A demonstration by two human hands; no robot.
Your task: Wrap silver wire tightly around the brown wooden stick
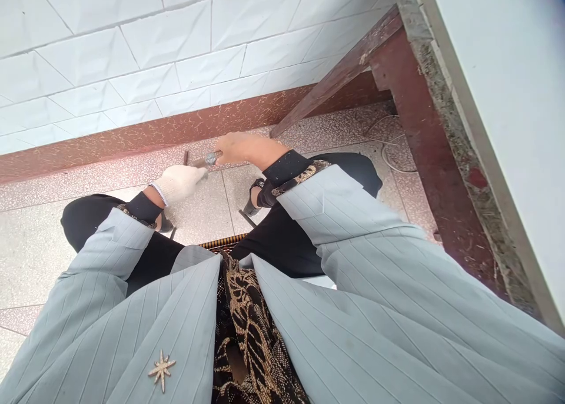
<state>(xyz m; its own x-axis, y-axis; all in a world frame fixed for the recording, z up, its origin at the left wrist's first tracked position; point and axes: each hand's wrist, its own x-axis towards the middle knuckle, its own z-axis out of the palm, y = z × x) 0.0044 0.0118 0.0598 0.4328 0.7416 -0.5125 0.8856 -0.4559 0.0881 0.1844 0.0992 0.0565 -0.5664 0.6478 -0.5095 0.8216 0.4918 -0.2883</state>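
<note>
In the head view, a white tiled wall fills the far side, with a reddish-brown skirting along its foot; the pale speckled floor lies below it; on your right stand a table with a white top and its dark red frame, one brace slanting towards the skirting; a thin cable curls on the floor beside that frame.

Your right hand, bare, reaches to the far middle; its fingers are closed round the right end of a tool, next to a grey wrapped band; the tool lies roughly level across the scene, between your hands, its left end near a short dark crosspiece. Your left hand, in a white glove, is nearer and just left of the tool; its fingers look curled, but you cannot tell whether they grip anything.

Your knees, in black trousers, spread to both sides; between them shows the striped edge of a seat; your pale jacket, with a star brooch, fills the near side.
</note>
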